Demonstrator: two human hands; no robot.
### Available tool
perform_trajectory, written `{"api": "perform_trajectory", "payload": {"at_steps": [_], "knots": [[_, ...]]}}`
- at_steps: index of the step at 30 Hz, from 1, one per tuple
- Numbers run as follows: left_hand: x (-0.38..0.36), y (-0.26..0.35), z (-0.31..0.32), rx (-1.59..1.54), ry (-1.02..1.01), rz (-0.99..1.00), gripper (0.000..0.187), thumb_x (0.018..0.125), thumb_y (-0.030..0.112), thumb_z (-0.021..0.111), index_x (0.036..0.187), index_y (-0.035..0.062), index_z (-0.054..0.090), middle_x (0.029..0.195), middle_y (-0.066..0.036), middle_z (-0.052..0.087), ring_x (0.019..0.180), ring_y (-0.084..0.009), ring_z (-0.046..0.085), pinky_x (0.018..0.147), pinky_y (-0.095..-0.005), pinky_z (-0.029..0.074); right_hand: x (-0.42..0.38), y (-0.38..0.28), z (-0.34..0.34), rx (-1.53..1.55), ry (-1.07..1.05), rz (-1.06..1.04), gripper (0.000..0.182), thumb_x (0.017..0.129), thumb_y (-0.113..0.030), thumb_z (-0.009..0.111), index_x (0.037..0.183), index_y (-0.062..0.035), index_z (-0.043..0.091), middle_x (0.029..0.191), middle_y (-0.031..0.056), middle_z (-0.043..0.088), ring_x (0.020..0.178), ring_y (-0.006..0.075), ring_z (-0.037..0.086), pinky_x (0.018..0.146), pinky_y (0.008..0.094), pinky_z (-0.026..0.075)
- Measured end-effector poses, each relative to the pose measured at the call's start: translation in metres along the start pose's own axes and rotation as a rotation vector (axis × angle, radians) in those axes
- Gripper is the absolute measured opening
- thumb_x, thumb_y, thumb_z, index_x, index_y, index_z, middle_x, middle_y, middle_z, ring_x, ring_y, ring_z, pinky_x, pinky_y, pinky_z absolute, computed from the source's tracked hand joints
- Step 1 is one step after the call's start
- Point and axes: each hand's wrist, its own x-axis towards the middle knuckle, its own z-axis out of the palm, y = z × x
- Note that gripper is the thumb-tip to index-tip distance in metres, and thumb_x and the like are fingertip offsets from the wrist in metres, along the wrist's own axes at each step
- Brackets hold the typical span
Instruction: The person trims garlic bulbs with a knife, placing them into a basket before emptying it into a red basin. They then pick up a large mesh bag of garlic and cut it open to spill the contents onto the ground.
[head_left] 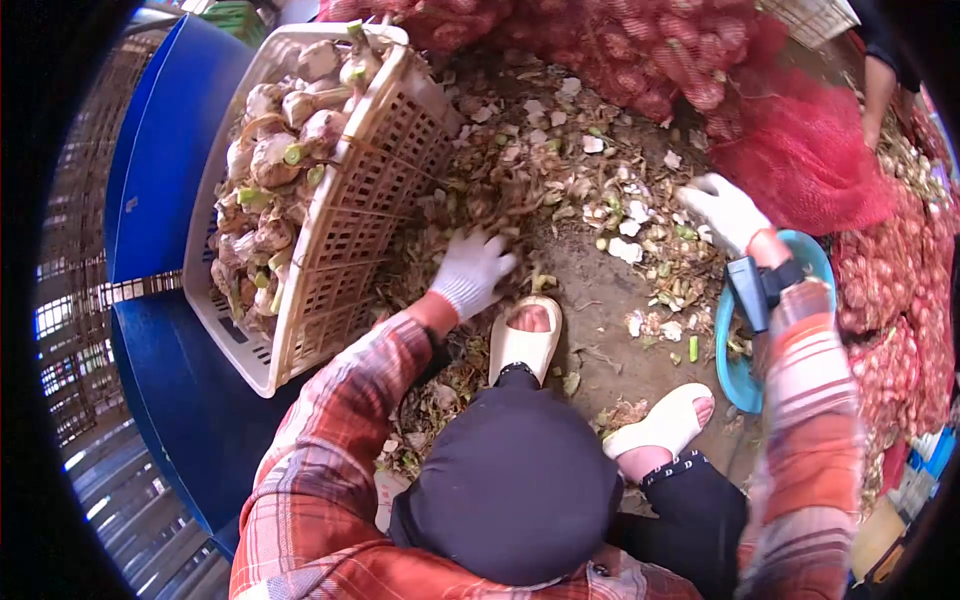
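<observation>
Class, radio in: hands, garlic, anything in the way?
Left hand open by scraps; right hand near red net, grip unclear. Garlic heaped in crate. Basin close to right hand; scraps litter floor.

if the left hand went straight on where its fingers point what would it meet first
Most likely the dry plant scraps lying just beyond the left hand, though its height above them is unclear from this view.

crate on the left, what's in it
The crate holds piled garlic bulbs, some with green stem ends. Whatever lies under the top bulbs is covered.
</observation>
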Motion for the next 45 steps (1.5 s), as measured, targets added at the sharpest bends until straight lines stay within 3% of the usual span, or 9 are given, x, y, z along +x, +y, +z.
{"api": "perform_trajectory", "payload": {"at_steps": [2, 7, 14, 21, 30, 37, 40, 42, 45], "knots": [[-0.031, 0.000, -0.004, 0.014, -0.202, -0.065, 0.051, 0.073, 0.034, 0.081, 0.118, 0.0171, 0.063, 0.121, -0.009, 0.058, 0.117, -0.0320, 0.055, 0.099, -0.0555, 0.044, 0.018, 0.061, 0.044, -0.062, 0.352, 0.121, 0.061, 0.086, -0.055, 0.068, 0.122, -0.0065, 0.065, 0.110, 0.0173, 0.069, 0.102, 0.0322, 0.066, 0.093, 0.0396, 0.050], [-0.098, -0.001, 0.006, -0.188, 0.161, 0.139, 0.045, 0.081, 0.033, 0.075, 0.124, 0.0225, 0.063, 0.122, -0.006, 0.062, 0.114, -0.0282, 0.059, 0.101, -0.0592, 0.041, -0.004, 0.086, 0.143, -0.240, 0.594, 0.563, 0.076, 0.085, -0.058, 0.064, 0.147, -0.0181, 0.044, 0.148, 0.0259, 0.038, 0.130, 0.0461, 0.043, 0.106, 0.0534, 0.040], [0.010, -0.022, -0.023, -0.197, 0.355, -0.396, 0.049, 0.082, 0.031, 0.074, 0.127, 0.0154, 0.060, 0.102, -0.013, 0.064, 0.094, -0.0354, 0.062, 0.086, -0.0482, 0.048, -0.027, 0.010, 0.199, -0.155, 0.403, -0.039, 0.056, 0.086, -0.038, 0.069, 0.136, -0.0191, 0.053, 0.140, 0.0210, 0.043, 0.121, 0.0423, 0.051, 0.103, 0.0531, 0.044], [0.067, -0.038, 0.013, -0.246, 0.283, -0.109, 0.042, 0.068, 0.024, 0.076, 0.107, 0.0158, 0.066, 0.098, -0.013, 0.061, 0.098, -0.0355, 0.060, 0.083, -0.0491, 0.047, -0.036, -0.045, 0.183, -0.097, 0.495, -0.490, 0.022, 0.087, -0.019, 0.065, 0.109, -0.0133, 0.067, 0.103, 0.0113, 0.065, 0.094, 0.0303, 0.064, 0.084, 0.0408, 0.052], [0.040, 0.014, -0.050, -1.103, 0.241, 0.038, 0.026, 0.090, 0.016, 0.069, 0.112, 0.0023, 0.066, 0.102, -0.013, 0.068, 0.099, -0.0191, 0.065, 0.089, -0.0339, 0.051, -0.049, -0.040, 0.189, 0.048, 0.351, -0.219, 0.029, 0.086, -0.020, 0.063, 0.113, -0.0084, 0.065, 0.102, 0.0191, 0.065, 0.099, 0.0380, 0.064, 0.087, 0.0465, 0.052], [0.087, 0.082, -0.036, -1.109, -0.083, 0.310, 0.028, 0.095, 0.017, 0.063, 0.119, 0.0027, 0.064, 0.106, -0.014, 0.069, 0.099, -0.0222, 0.067, 0.089, -0.0362, 0.053, -0.104, -0.023, 0.157, 0.723, 0.274, 0.240, 0.028, 0.099, -0.025, 0.058, 0.111, 0.0002, 0.057, 0.091, 0.0110, 0.067, 0.081, 0.0175, 0.066, 0.068, 0.0317, 0.051], [0.099, 0.092, -0.039, -0.927, 0.131, 0.519, 0.037, 0.093, 0.024, 0.066, 0.124, 0.0051, 0.061, 0.111, -0.015, 0.067, 0.104, -0.0326, 0.065, 0.092, -0.0391, 0.052, -0.127, 0.020, 0.145, 0.739, 0.668, 0.220, 0.016, 0.105, -0.017, 0.047, 0.105, -0.0053, 0.057, 0.085, 0.0086, 0.066, 0.074, 0.0158, 0.069, 0.059, 0.0291, 0.052], [0.105, 0.088, -0.035, -0.878, 0.049, 0.446, 0.045, 0.087, 0.027, 0.071, 0.127, 0.0092, 0.060, 0.122, -0.015, 0.062, 0.116, -0.0345, 0.058, 0.100, -0.0450, 0.046, -0.125, 0.055, 0.113, 1.664, 0.746, 0.127, 0.046, 0.098, -0.052, 0.057, 0.112, -0.0089, 0.060, 0.085, 0.0022, 0.066, 0.066, 0.0130, 0.063, 0.058, 0.0265, 0.054], [0.110, 0.064, 0.003, -0.210, 0.281, 0.406, 0.072, 0.071, 0.040, 0.079, 0.136, 0.0208, 0.055, 0.147, -0.011, 0.044, 0.135, -0.0376, 0.040, 0.111, -0.0632, 0.029, -0.127, 0.056, 0.084, 1.745, 0.651, 0.111, 0.057, 0.095, -0.052, 0.062, 0.126, -0.0041, 0.056, 0.107, 0.0075, 0.065, 0.096, 0.0210, 0.062, 0.088, 0.0340, 0.051]]}}
